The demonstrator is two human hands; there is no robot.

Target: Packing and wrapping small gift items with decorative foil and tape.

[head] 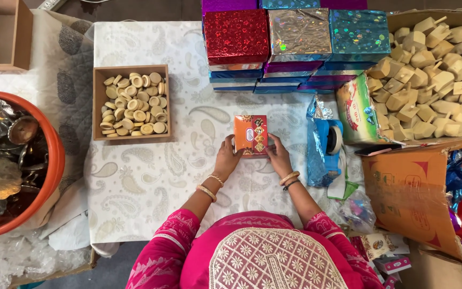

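Observation:
A small orange and red printed box point(251, 134) lies on the white paisley tablecloth point(145, 176) at the middle of the view. My left hand point(227, 156) grips its lower left corner and my right hand point(278, 154) grips its lower right corner. Both wrists carry bangles. Pink embroidered sleeves cover my upper arms at the bottom of the view.
A wooden tray point(131, 102) of round pale discs sits to the left. Shiny wrapped gift boxes point(290, 43) are stacked behind. A blue tape dispenser point(329, 140) lies at the right, next to a cardboard box of wooden tops point(434, 69). An orange tub point(54, 160) stands far left.

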